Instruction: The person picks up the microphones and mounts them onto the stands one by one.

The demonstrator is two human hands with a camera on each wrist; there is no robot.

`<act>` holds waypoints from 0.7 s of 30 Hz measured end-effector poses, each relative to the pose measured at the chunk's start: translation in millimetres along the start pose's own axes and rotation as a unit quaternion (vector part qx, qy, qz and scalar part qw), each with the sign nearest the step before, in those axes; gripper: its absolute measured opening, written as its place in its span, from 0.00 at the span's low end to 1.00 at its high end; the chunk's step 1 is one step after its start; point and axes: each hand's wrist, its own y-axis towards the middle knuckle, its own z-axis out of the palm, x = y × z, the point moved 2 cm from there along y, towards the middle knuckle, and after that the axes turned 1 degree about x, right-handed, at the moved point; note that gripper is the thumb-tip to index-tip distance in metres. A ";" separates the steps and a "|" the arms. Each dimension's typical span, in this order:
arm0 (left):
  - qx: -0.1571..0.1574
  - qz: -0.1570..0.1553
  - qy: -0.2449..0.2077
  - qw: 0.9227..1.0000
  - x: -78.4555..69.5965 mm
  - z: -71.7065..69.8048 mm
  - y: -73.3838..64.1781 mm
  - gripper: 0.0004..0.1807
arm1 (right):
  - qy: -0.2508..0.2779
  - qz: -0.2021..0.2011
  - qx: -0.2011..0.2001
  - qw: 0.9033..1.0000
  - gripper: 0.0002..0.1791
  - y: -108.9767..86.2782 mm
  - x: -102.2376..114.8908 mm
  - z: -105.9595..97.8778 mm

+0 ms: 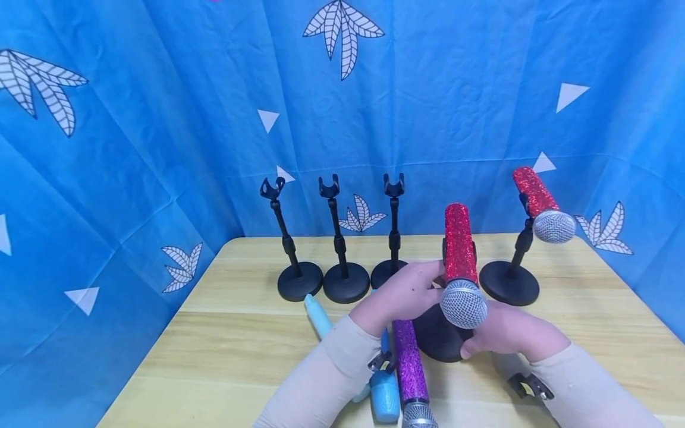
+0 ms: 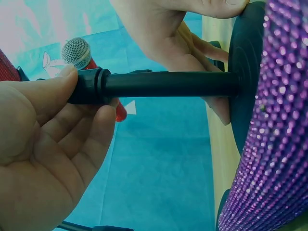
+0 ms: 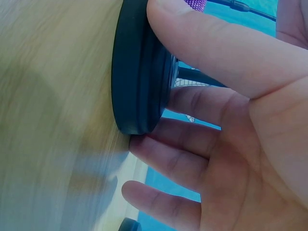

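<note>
A red glitter microphone (image 1: 461, 244) with a silver mesh head sits in the clip of a black desk stand, tilted so the head points down toward me. My left hand (image 1: 411, 290) pinches the stand's pole at its collar (image 2: 91, 86), thumb on one side and fingers on the other. Low down, my right hand (image 1: 503, 330) grips the edge of the round base (image 1: 440, 337), with the thumb over its top. In the right wrist view the base (image 3: 137, 72) is close against the wooden tabletop. A purple glitter microphone (image 1: 411, 362) lies beside the base, near my left forearm.
Three black stands with bare clips, including a middle stand (image 1: 339, 238), line the back of the table (image 1: 225, 333). Another stand (image 1: 511, 279) at right holds a second red microphone (image 1: 537, 193). Light-blue items (image 1: 385, 395) lie under my left forearm. A blue curtain (image 1: 455, 89) hangs behind.
</note>
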 end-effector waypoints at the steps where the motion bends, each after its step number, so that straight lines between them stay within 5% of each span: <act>1: 0.003 0.000 0.000 1.000 0.3 -0.2 -0.3 0.15 | 0.001 0.000 0.001 1.000 0.56 0.0 -0.1 0.1; 12: 0.029 -0.005 0.016 0.999 0.9 -4.9 0.4 0.15 | -0.018 -0.009 0.006 1.000 0.50 0.0 0.6 1.1; 17: 0.068 -0.005 0.090 0.994 1.6 -5.1 -4.6 0.17 | -0.048 -0.017 0.008 0.999 0.45 -0.1 1.9 0.5; 21: 0.112 -0.014 0.174 0.978 1.4 -3.9 -14.5 0.24 | -0.056 -0.039 0.000 0.998 0.39 -6.3 5.0 -8.2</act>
